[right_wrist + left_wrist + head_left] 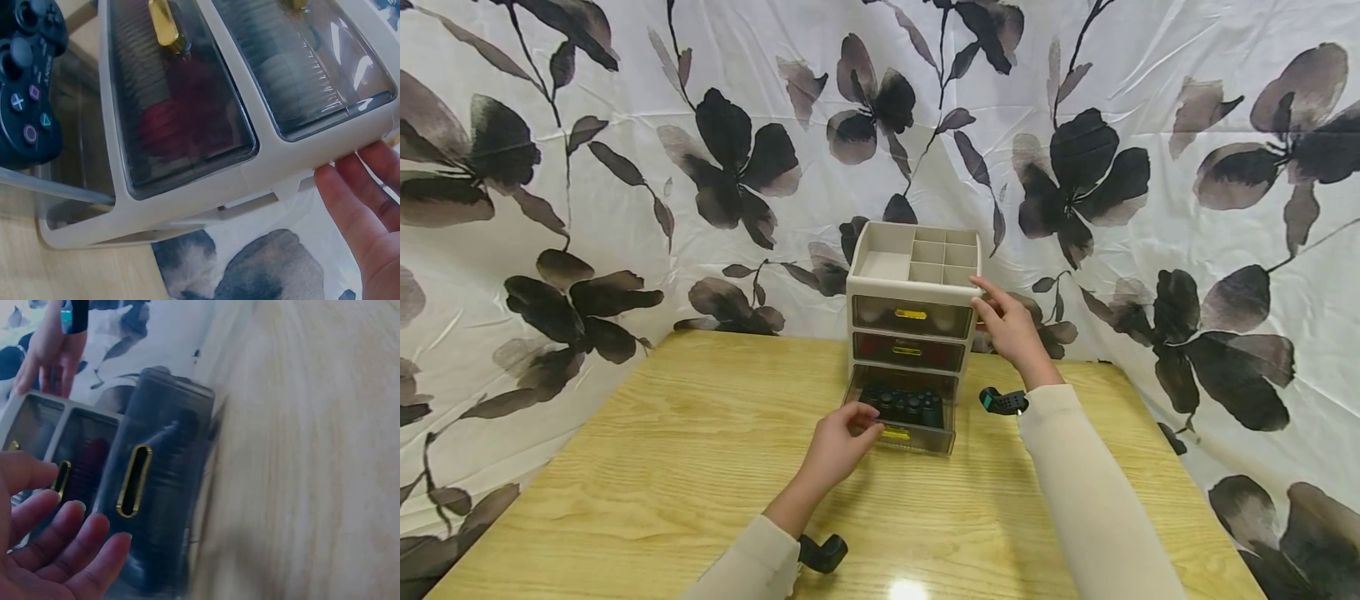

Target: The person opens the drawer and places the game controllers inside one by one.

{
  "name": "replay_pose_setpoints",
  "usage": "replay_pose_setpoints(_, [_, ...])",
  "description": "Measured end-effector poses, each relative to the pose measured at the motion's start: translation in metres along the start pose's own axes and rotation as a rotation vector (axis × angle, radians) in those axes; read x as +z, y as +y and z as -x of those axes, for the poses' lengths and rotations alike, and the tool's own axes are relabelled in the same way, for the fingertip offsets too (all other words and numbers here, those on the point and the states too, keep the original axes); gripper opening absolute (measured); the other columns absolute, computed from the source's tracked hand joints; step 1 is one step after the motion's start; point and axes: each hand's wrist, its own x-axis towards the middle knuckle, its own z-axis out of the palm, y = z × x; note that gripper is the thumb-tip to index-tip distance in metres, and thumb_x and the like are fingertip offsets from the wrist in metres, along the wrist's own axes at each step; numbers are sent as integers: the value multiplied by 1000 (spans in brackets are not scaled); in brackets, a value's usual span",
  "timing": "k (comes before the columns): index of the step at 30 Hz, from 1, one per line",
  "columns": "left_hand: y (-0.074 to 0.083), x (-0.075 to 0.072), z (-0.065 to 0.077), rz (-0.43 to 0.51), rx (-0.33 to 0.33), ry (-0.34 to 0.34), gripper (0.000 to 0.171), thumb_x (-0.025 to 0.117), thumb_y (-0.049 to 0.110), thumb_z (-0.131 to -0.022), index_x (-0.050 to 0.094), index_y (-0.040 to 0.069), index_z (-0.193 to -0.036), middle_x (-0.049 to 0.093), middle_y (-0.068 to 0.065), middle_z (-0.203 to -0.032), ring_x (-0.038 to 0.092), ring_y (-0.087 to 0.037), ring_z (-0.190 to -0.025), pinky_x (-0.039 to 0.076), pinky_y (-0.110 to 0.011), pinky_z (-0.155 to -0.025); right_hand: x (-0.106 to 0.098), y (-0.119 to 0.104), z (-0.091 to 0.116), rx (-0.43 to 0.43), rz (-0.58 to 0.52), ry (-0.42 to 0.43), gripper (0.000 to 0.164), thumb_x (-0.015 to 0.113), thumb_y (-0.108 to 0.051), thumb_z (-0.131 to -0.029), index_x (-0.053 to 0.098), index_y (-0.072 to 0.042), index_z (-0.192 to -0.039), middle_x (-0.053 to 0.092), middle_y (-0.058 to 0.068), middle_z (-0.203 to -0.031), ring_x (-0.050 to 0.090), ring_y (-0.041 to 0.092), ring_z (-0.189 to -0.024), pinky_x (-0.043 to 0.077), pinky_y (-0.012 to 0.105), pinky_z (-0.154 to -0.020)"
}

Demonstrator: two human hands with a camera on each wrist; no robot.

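Observation:
A white drawer organizer [912, 288] with smoky see-through drawers stands on the table. Its bottom drawer [925, 440] is pulled out, and a black game controller [917, 407] lies inside. My left hand [835, 450] is at the left of that drawer's front, holding nothing; in the left wrist view its fingers are spread and loosely bent before the drawer fronts. Against the organizer's upper right side, my right hand [1013, 332] rests its fingertips [328, 178]. The middle drawer [187, 125], closed, shows something red through its front. Gold-coloured handles mark the drawers.
Open compartments [943, 257] form the organizer's top. A wooden table [700, 450] spreads around it, with a flower-patterned cloth [775, 167] hanging behind and at the sides. Dark straps [1003, 402] sit at both wrists.

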Motion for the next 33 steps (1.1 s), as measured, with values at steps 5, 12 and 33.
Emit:
replay_pose_setpoints(5, [-11, 8, 0, 29, -48, 19, 14, 68, 22, -90, 70, 12, -98, 68, -2, -89, 61, -11, -78, 52, -26, -67, 0, 0, -1, 5, 2, -3, 47, 47, -47, -99, 40, -44, -145, 58, 14, -113, 63, 29, -106, 55, 43, -91])
replay_pose_setpoints(12, [-20, 16, -3, 54, -85, 60, 14, 67, 21, -91, 71, 9, -95, 70, -3, -87, 62, -11, -76, 52, -28, -67, -1, 1, -1, -2, 8, 0, 47, 46, -49, -98, 40, -44, -145, 58, 14, -113, 63, 30, -106, 55, 44, -91])
replay_pose_setpoints(33, [-18, 49, 0, 869, -378, 197, 17, 57, 5, -95, 53, -8, -106, 60, -12, -94, 67, -22, -82, 58, -48, -82, 0, 2, 1, -13, -3, 0, 49, 46, -50, -98, 39, -42, -146, 58, 15, -110, 64, 36, -106, 54, 48, -92])
